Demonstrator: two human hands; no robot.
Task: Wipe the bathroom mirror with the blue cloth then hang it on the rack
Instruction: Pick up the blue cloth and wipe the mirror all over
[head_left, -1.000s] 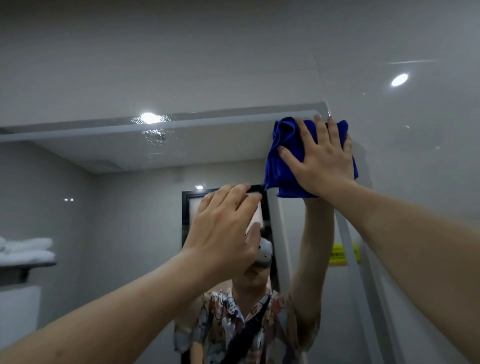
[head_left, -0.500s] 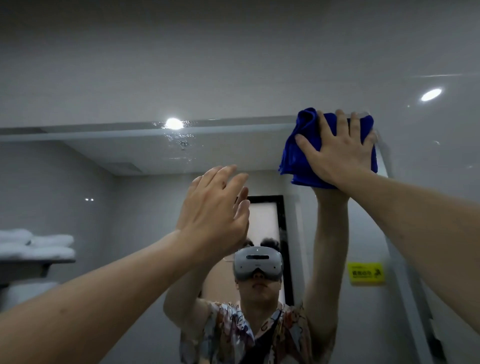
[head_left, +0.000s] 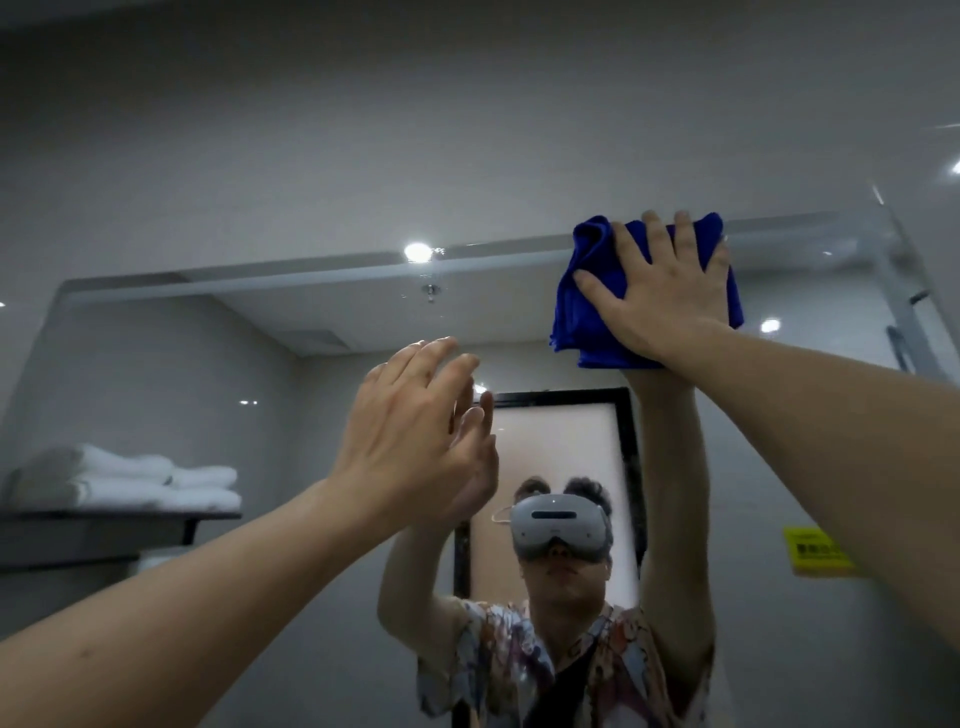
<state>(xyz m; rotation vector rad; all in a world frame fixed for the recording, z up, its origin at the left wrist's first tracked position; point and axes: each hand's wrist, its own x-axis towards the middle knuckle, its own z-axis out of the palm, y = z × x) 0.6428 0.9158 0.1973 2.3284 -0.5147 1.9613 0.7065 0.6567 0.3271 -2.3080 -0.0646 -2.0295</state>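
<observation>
A large wall mirror (head_left: 218, 374) fills the view, its top edge running across the upper part. My right hand (head_left: 660, 291) lies flat with spread fingers on the folded blue cloth (head_left: 576, 301), pressing it against the glass at the mirror's top edge, right of centre. My left hand (head_left: 415, 441) is raised in front of the glass lower down near the middle, fingers apart, holding nothing. Whether it touches the glass I cannot tell. No rack is in sight.
The mirror reflects a person wearing a headset and patterned shirt, folded white towels (head_left: 135, 478) on a dark shelf at left, and a dark-framed door. A yellow sticker (head_left: 818, 551) sits low on the right. The mirror's right edge (head_left: 904, 291) meets a glossy grey tiled wall.
The view has shifted so the mirror's right edge sits further right. My right hand and the cloth have slid left along the top edge, away from the corner. My left hand stays raised and open.
</observation>
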